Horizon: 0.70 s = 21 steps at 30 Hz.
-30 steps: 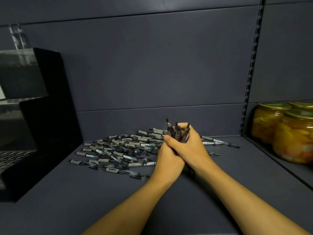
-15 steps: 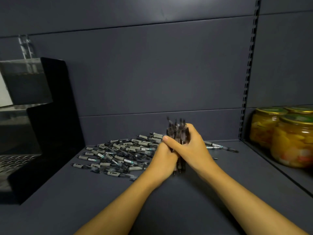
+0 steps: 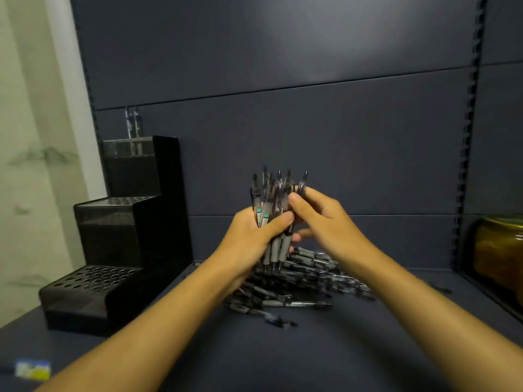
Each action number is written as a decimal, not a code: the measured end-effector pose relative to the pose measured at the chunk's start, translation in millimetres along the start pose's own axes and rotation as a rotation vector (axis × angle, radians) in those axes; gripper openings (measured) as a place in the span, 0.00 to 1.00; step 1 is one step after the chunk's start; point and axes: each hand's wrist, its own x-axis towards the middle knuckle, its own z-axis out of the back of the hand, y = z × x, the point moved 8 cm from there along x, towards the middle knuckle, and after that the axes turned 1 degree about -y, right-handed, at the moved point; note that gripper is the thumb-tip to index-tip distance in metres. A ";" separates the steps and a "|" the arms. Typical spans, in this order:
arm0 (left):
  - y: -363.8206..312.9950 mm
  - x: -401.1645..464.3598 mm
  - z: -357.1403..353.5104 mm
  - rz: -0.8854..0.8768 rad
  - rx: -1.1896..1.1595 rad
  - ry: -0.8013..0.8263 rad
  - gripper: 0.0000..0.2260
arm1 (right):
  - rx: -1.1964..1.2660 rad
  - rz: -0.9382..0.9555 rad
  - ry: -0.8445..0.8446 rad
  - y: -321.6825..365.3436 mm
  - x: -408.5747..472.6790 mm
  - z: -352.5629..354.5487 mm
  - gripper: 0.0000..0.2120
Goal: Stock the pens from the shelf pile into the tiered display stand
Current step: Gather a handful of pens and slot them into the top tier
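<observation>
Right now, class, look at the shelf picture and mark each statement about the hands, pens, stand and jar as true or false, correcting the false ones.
1. The left hand holds a bundle of pens upright. True.
2. The right hand rests flat on the shelf. False: it is raised, with thumb and fingers at the bundle.
3. The display stand sits to the left of the hands. True.
4. Every hole in the stand's lowest tier is filled. False: the holes that show there are empty; only the top tier shows a couple of pens.
5. A pile of pens lies on the shelf below the hands. True.
6. The jar stands on the stand. False: it is at the far right.
</observation>
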 end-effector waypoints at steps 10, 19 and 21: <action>-29.1 1.9 115.4 -0.070 0.039 -0.026 0.10 | -0.212 0.164 -0.020 55.5 50.8 -91.8 0.10; -45.6 9.1 255.6 -0.148 0.084 -0.040 0.10 | -0.225 0.161 0.021 95.4 98.3 -216.8 0.10; -45.8 13.5 275.0 -0.178 0.107 -0.038 0.10 | -0.272 0.157 -0.003 101.4 107.0 -232.1 0.09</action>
